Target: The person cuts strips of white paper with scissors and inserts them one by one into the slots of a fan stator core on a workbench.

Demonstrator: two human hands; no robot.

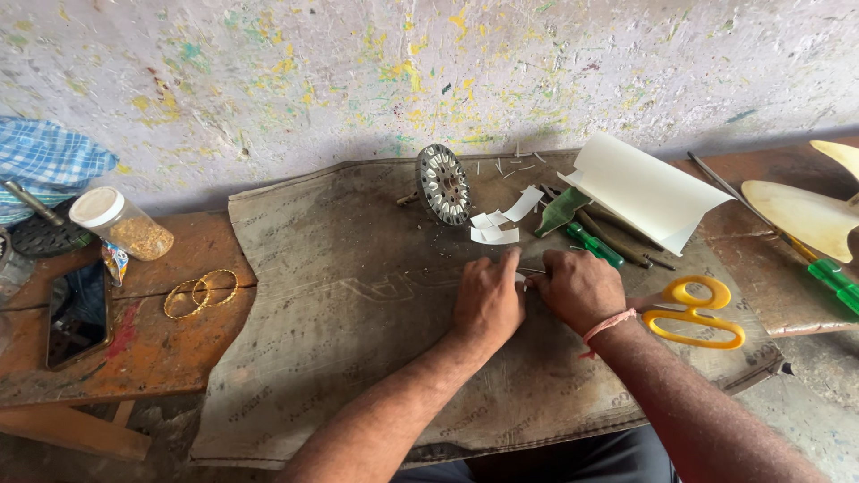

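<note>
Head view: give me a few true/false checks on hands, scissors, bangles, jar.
1. Both hands, left hand and right hand, meet over the grey mat. True.
2. The right hand grips the yellow scissors. False: they lie on the mat beside the right wrist.
3. Two gold bangles lie on the wooden bench. True.
4. The lidded jar stands on the mat. False: it lies tilted on the bench, left of the mat.
5. The round metal fan part stands on edge near the wall. True.
</note>
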